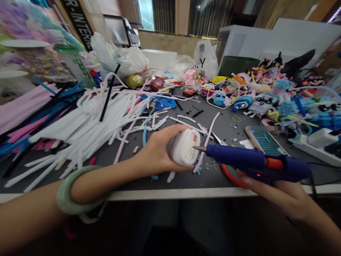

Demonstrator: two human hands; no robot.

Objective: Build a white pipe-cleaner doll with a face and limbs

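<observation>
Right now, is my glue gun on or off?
Likely on: a red indicator light glows on the side of the blue glue gun in your right hand.

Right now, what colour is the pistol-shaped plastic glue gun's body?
Dark blue; the glue gun in the right hand shows best in the head view.

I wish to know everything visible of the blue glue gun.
The glue gun has a dark blue, plastic-looking body, a pointed metallic nozzle, an orange-red part towards the rear and a lit red light. It is roughly level in the right hand, nozzle pointing left, its tip close to the end of the white piece; whether they touch is unclear.
</observation>
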